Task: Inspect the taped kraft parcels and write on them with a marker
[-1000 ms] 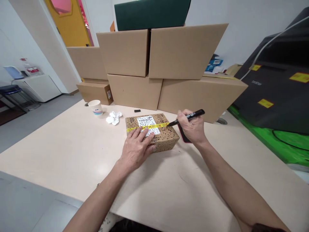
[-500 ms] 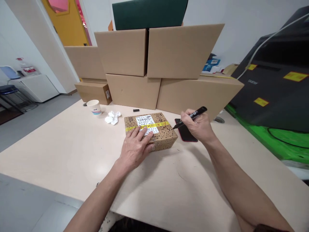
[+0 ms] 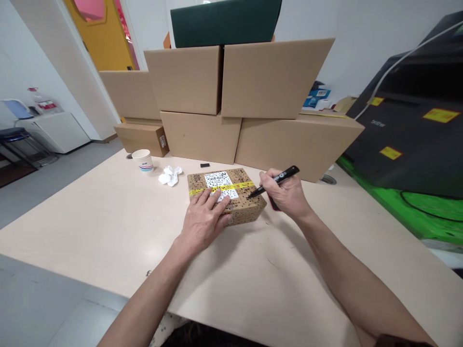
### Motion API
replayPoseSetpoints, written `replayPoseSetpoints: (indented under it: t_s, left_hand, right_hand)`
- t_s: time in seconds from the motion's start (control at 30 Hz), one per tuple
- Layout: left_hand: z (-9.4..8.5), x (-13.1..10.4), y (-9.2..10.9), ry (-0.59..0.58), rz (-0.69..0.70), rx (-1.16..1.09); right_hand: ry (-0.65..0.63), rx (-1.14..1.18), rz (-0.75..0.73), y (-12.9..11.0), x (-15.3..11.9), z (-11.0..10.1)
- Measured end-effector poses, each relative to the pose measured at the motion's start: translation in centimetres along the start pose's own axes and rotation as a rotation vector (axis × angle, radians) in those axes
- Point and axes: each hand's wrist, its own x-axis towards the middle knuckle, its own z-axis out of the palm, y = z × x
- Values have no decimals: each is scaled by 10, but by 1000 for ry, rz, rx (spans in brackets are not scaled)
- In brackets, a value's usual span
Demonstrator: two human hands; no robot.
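Observation:
A small cardboard box (image 3: 249, 206) with a white label (image 3: 217, 179) and a strip of yellow tape sits on the table, its surfaces covered in black ink dots. My left hand (image 3: 204, 217) lies spread over the box's near left part, fingers on the label and tape. In my right hand (image 3: 287, 193) is a black marker pen (image 3: 278, 179), uncapped, its tip at the right part of the box top. Whether the tip touches the cardboard I cannot tell. Under my right hand lies a phone (image 3: 275, 204), mostly hidden. The black pen cap (image 3: 204, 165) lies behind the box.
Large cardboard boxes (image 3: 198, 137) are stacked along the table's back, with a dark green box (image 3: 226, 24) on top. A paper cup (image 3: 143, 160) and crumpled tissue (image 3: 170, 176) stand left of the dotted box. A big black case (image 3: 408, 125) is at the right.
My right hand has moved left with the marker, bringing its tip from the box's right edge to over the top. My left hand stays in place on the box.

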Motion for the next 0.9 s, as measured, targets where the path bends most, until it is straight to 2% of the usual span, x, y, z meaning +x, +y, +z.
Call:
replayPoseSetpoints:
  t_s: [0.1, 0.2, 0.37, 0.5, 0.63, 0.77, 0.9]
  left_hand:
    - [1, 0, 0, -15, -9, -7]
    - [0, 0, 0, -21, -9, -7]
    - [-2, 1, 0, -15, 2, -7]
    - [-3, 1, -1, -39, -8, -4]
    - [-2, 1, -1, -43, -15, -3]
    - [-2, 1, 0, -55, -24, -17]
    - [-2, 1, 0, -56, -26, -7]
  right_hand:
    - [30, 9, -1, 1, 0, 1]
    - [-3, -1, -1, 3, -1, 4]
    - [92, 25, -15, 1, -3, 11]
    - [42, 5, -1, 0, -3, 14]
    - [93, 15, -21, -2, -5, 18]
    - [38, -3, -41, -3, -7, 22]
    - [144, 10, -60, -2, -7, 22]
